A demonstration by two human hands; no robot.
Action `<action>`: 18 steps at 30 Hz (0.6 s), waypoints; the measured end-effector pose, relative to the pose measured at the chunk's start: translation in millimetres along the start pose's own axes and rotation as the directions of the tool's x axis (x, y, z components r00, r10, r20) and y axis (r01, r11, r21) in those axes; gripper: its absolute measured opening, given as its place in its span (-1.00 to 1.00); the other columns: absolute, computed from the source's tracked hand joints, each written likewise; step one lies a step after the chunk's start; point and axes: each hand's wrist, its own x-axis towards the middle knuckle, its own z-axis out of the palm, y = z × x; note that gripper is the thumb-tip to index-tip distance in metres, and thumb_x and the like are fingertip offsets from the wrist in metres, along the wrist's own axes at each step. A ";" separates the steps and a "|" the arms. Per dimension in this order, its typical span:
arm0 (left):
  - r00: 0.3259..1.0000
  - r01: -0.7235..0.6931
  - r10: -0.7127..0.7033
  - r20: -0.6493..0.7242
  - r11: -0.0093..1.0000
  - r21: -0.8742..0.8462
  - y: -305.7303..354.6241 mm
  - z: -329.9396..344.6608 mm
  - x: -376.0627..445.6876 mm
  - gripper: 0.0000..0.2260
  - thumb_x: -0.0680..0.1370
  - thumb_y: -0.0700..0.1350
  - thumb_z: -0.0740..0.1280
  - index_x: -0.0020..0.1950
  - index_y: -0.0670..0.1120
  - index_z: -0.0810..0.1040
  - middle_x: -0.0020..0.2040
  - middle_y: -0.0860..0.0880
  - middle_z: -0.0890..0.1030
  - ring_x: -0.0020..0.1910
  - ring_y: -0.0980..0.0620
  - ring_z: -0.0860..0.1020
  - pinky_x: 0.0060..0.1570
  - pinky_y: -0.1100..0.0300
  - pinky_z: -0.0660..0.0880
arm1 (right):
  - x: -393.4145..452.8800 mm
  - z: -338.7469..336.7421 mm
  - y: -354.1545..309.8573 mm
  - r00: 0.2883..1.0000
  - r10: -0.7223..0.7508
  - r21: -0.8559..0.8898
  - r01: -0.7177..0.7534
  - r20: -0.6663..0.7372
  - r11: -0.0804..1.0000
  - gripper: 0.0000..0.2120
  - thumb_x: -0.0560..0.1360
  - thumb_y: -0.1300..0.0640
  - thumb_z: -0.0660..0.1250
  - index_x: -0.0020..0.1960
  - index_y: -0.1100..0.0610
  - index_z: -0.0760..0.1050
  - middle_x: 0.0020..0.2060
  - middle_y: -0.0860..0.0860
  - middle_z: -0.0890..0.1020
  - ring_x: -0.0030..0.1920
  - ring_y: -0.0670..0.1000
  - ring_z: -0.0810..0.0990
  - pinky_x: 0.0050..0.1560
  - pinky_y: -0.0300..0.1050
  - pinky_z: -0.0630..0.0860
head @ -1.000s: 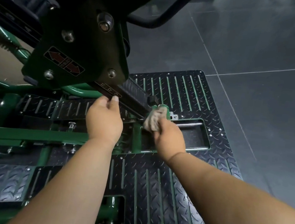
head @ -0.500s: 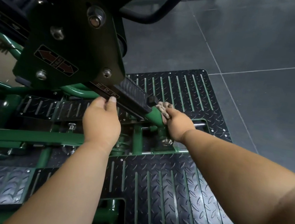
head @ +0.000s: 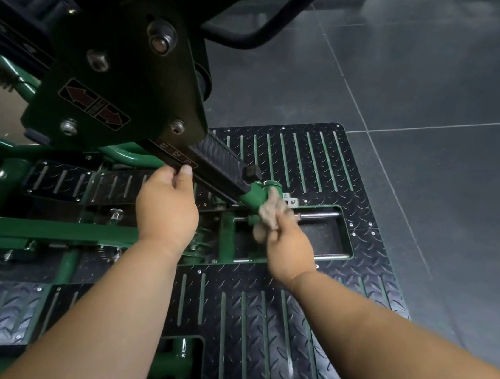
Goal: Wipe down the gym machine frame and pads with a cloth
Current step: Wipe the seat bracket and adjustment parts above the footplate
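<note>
The crumpled beige cloth (head: 270, 215), bunched in the curled fingers of the right hand (head: 290, 245), presses on the green frame tube (head: 254, 194) beside the open recess in the tread plate (head: 362, 233), lower than half a second ago, while the left hand (head: 167, 208) grips the black numbered rail (head: 214, 166).

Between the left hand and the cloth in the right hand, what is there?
In the head view, the black ribbed bar and its green end joint span from the left hand to the cloth held by the right hand.
</note>
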 end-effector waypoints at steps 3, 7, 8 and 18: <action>1.000 0.009 -0.009 0.010 1.000 -0.019 -2.5 1.2 1.7 -0.62 0.72 0.12 0.23 -0.26 0.03 0.38 -0.36 0.07 0.40 -0.36 0.02 0.37 -0.21 0.09 0.35 | 59.8 -2.9 -11.9 0.993 -0.015 0.049 0.009 0.116 0.999 -0.46 0.74 0.16 0.08 0.70 -0.01 0.10 0.61 0.06 0.29 0.53 0.18 0.39 0.57 -0.10 0.20; 1.000 -0.004 0.004 0.016 1.000 -0.012 -5.2 -1.1 2.8 -0.61 0.73 0.13 0.22 -0.24 -0.02 0.39 -0.36 0.05 0.39 -0.36 0.01 0.36 -0.25 0.10 0.34 | 123.1 -9.6 -9.9 0.966 0.103 -0.039 -0.097 0.236 0.995 -0.53 0.72 0.12 0.18 0.62 0.06 0.31 0.57 0.14 0.39 0.56 0.20 0.34 0.58 0.07 0.26; 1.000 -0.017 0.017 0.023 1.000 0.007 -5.2 -2.5 3.0 -0.61 0.73 0.14 0.22 -0.23 -0.02 0.38 -0.35 0.04 0.40 -0.36 0.00 0.36 -0.26 0.10 0.33 | 123.4 -10.2 -7.3 0.973 0.081 -0.014 -0.080 0.217 0.997 -0.53 0.72 0.13 0.20 0.62 0.02 0.33 0.54 0.11 0.42 0.54 0.18 0.38 0.55 0.06 0.31; 1.000 -0.028 0.027 0.013 0.998 0.052 1.7 -2.8 -1.1 -0.61 0.74 0.09 0.20 -0.25 -0.01 0.37 -0.35 0.02 0.41 -0.37 0.02 0.36 -0.32 0.11 0.28 | 47.8 -3.2 39.2 0.966 0.239 0.032 -0.243 0.103 0.969 -0.73 0.69 0.24 0.11 0.24 0.09 0.55 0.14 0.05 0.67 0.17 0.08 0.62 0.20 -0.03 0.56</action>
